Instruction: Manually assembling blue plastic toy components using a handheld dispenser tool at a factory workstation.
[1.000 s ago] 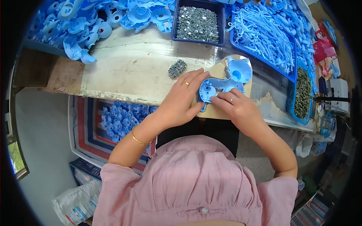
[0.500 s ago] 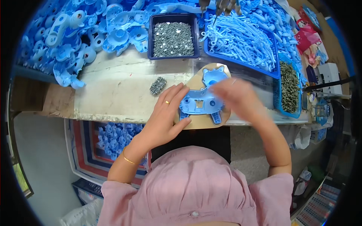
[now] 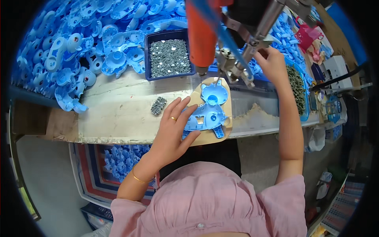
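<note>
A light-blue animal-shaped plastic shell (image 3: 213,114), hollow side up, lies on a tan board (image 3: 221,135) at the table's front edge. My left hand (image 3: 173,128) rests over the shell's left side with fingers spread, touching its edge. Above the far end of the shell hangs a machine head (image 3: 237,65) with metal jaws and an orange cylinder (image 3: 202,35). My right hand (image 3: 272,65) reaches past the machine's right side, over the blue plastic pieces. Its thumb and forefinger are curled together; whatever may be between the tips is hidden.
A dark-blue tray (image 3: 148,49) of small metal parts stands behind the board. Blue shells (image 3: 75,59) are heaped at the left. A small metal cluster (image 3: 158,106) lies beside my left hand. A blue basket (image 3: 304,116) of screw-like pieces stands at the right.
My right hand has left the shell and reached far right, beside the machine. My left hand stays at the shell, its fingers slightly more raised. The view has shifted, showing more of the machine.
</note>
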Motion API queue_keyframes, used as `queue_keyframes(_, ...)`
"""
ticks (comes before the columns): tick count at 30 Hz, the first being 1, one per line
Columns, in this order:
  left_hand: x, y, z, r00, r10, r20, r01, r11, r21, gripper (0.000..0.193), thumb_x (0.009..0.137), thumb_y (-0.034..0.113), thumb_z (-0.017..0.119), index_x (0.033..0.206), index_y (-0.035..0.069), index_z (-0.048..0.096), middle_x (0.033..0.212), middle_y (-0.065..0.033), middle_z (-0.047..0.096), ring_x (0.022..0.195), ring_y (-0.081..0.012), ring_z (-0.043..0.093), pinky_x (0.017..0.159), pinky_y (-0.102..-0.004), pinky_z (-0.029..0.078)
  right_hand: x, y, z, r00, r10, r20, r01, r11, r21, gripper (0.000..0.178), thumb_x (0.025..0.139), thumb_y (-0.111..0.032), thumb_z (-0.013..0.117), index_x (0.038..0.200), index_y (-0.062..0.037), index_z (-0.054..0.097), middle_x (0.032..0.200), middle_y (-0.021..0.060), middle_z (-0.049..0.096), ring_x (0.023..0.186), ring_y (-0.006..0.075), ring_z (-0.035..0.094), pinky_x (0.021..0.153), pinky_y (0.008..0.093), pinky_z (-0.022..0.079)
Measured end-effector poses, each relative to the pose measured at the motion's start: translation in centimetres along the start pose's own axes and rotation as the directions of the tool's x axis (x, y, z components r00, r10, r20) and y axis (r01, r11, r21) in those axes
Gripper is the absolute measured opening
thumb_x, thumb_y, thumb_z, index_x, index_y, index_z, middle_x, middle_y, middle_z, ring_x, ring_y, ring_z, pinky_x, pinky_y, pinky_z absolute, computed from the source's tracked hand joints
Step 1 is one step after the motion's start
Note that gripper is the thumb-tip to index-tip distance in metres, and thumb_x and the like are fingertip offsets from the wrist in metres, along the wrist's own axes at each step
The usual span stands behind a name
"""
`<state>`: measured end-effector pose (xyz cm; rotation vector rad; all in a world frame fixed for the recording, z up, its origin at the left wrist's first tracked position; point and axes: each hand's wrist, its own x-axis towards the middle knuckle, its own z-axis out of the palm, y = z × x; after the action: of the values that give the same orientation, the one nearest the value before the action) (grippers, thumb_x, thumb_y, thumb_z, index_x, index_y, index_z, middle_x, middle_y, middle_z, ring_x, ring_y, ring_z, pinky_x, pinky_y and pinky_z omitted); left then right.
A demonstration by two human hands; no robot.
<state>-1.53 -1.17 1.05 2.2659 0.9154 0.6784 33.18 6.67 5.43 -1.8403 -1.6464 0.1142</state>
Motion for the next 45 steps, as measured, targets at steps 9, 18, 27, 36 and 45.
queue_keyframes(9,3.2,3.3,1.2,0.977,0.157,-0.142,-0.145,0.985,0.093,0.053,0.091,0.020,0.071,0.139,0.005,0.054,0.135,-0.0192,0.059,0.127,-0.0393,0.052,0.104,-0.0462,0.044,-8.8,-4.4,-3.5,0.816,-0.176,0.550,-0.083,0.906,0.414,0.015,0.088,-0.007,0.076,0.101,-0.0002,0.075,0.083,0.0044,0.071,0.074,0.0104,0.064,0.064,0.0274,0.050)
queue_keyframes(18,2.9,2.3,2.2,0.995,-0.093,-0.038,0.082,0.970,-0.228,0.025,0.098,0.012,0.061,0.122,0.006,0.064,0.088,-0.0165,0.069,0.072,-0.0333,0.067,0.063,-0.0428,0.050,-8.9,8.2,-7.7,0.961,0.276,0.008,-0.277,0.961,0.027,0.023,0.093,-0.013,0.068,0.112,0.0005,0.072,0.096,0.0078,0.074,0.086,0.0124,0.068,0.076,0.0281,0.054)
queue_keyframes(27,2.8,2.3,3.0,0.995,-0.099,0.021,0.100,0.939,-0.329,0.021,0.099,0.011,0.059,0.117,0.003,0.066,0.092,-0.0194,0.070,0.083,-0.0350,0.069,0.072,-0.0384,0.053,-5.5,17.5,-6.8,0.987,0.124,-0.102,-0.159,0.821,-0.548,0.022,0.085,-0.015,0.076,0.101,-0.0028,0.066,0.092,0.0139,0.068,0.085,0.0294,0.067,0.077,0.0403,0.053)
queue_keyframes(36,2.4,1.9,2.4,0.992,-0.123,0.021,0.122,0.913,-0.388,0.021,0.100,0.011,0.058,0.118,0.001,0.065,0.093,-0.0192,0.070,0.083,-0.0325,0.071,0.071,-0.0372,0.053,-5.7,16.1,-10.0,0.980,0.197,-0.028,-0.197,0.950,-0.243,0.030,0.090,-0.006,0.063,0.119,-0.0009,0.069,0.084,0.0121,0.070,0.084,0.0207,0.072,0.074,0.0348,0.056)
queue_keyframes(45,2.5,2.6,1.6,0.965,-0.191,0.181,0.253,0.861,-0.442,0.022,0.103,0.019,0.057,0.117,0.003,0.061,0.088,-0.0175,0.069,0.078,-0.0291,0.070,0.070,-0.0349,0.052,-8.2,7.0,-7.2,0.860,0.406,0.309,-0.510,0.652,0.561,0.026,0.098,-0.017,0.065,0.118,0.0000,0.065,0.108,0.0092,0.071,0.098,0.0167,0.071,0.086,0.0275,0.057)
